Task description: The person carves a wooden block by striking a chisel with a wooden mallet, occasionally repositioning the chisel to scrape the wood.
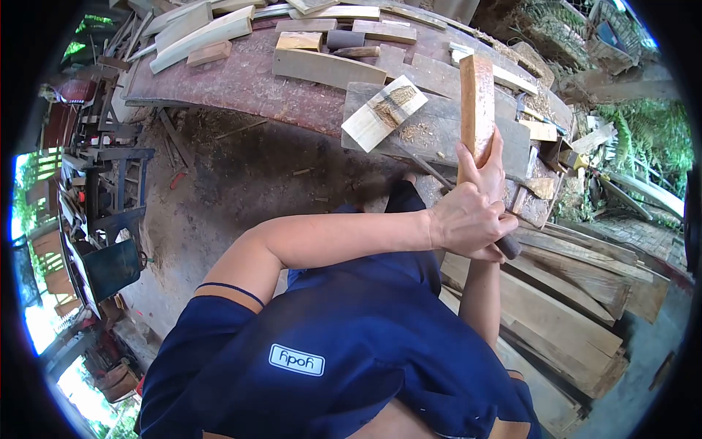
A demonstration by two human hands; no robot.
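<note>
My left hand (472, 218) is closed round a chisel, whose thin metal shaft (425, 165) points away toward the bench. A dark rounded handle end (508, 247) sticks out below that hand. My right hand (488, 174), partly hidden behind the left one, grips a long squared wooden bar (477, 99) that stands up from it. The two hands overlap. Beyond the chisel's far end lies a pale wood block (365, 126) with a rough cut hollow and shavings, resting askew on a grey plank (457, 121).
Wood offcuts (329, 67) and a dark cylinder (345, 39) lie on the reddish workbench (219, 88). A hammer (537, 113) sits at the right. Long boards (563, 322) are stacked beside me. A green machine (110, 267) stands at the left on the dusty floor (219, 175).
</note>
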